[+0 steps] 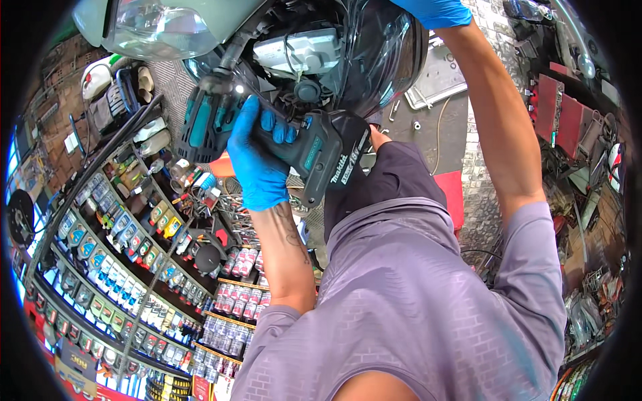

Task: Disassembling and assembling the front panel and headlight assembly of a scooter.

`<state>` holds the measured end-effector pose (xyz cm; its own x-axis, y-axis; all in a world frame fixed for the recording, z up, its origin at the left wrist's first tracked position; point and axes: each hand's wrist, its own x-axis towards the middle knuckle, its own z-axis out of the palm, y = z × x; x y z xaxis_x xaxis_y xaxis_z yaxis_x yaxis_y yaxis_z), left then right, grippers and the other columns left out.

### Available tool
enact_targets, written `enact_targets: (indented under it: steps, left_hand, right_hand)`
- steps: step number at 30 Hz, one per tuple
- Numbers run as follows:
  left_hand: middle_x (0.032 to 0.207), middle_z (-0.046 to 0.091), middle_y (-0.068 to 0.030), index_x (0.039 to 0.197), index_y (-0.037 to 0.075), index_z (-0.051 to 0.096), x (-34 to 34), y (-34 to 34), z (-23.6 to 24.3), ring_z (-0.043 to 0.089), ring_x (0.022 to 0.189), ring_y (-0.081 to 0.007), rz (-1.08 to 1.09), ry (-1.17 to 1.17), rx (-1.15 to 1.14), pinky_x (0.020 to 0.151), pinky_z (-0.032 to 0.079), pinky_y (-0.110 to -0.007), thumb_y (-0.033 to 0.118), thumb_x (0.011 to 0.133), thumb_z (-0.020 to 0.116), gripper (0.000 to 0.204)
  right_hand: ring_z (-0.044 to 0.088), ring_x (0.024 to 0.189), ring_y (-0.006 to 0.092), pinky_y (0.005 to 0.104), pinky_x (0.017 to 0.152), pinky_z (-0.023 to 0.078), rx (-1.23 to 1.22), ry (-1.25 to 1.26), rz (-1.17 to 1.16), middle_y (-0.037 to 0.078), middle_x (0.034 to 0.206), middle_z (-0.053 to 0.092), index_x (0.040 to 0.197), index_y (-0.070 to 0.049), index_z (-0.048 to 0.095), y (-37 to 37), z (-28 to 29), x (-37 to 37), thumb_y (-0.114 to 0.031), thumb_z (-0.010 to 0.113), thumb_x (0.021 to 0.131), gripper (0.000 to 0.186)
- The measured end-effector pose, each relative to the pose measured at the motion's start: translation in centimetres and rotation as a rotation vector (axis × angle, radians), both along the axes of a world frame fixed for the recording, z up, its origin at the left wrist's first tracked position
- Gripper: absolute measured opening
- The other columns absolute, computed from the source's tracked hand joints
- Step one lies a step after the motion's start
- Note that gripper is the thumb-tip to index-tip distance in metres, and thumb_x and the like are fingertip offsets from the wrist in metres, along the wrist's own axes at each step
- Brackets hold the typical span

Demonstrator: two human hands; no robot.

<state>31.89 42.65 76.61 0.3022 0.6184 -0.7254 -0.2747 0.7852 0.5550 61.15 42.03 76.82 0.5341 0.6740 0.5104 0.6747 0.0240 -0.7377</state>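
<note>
My left hand (259, 154), in a blue glove, is closed around the grip of a teal and black cordless impact wrench (319, 148). A small lamp glows near its nose. From the nose a metal shaft runs up toward the exposed inside of a vehicle that looks like a motorbike or scooter (157, 30). Just beyond the wrench are a silver metal part (297, 52) and dark hoses. My right hand (435, 11), also blue-gloved, reaches to the top edge beside a shiny dark curved panel (384, 57). Its fingers are cut off by the frame.
Shelves of bottles (127, 234) and cans (241, 297) line the left. Loose tools (231, 200) lie beside my left forearm. A metal tray (438, 77) and a socket (416, 125) are on the floor. Red metal boxes (548, 110) and clutter stand at right.
</note>
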Motion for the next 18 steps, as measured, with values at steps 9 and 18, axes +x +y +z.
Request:
enact_targets:
  steps: [9,18]
  left_hand:
    - [0.066,0.048,-0.0010,0.083,0.010,0.056,-0.1,0.7,0.6,0.045,0.056,-0.0165,-0.014,0.029,0.004,0.054,0.038,-0.033,0.023,0.095,0.057,0.018]
    - [0.066,0.049,-0.0011,0.084,0.009,0.057,-0.6,0.7,-0.4,0.045,0.055,-0.0166,0.002,-0.050,-0.002,0.053,0.038,-0.033,0.022,0.094,0.058,0.016]
  right_hand:
    - [0.062,0.052,0.0302,0.0347,0.051,0.049,-0.119,-0.125,-0.043,0.016,0.062,0.063,0.072,-0.001,0.069,-0.5,1.1,-0.2,-0.022,0.073,0.072,0.021]
    - [0.062,0.054,0.0305,0.0368,0.052,0.049,-0.125,-0.248,-0.061,0.016,0.063,0.063,0.071,-0.003,0.069,-0.5,0.5,-0.1,-0.026,0.072,0.073,0.023]
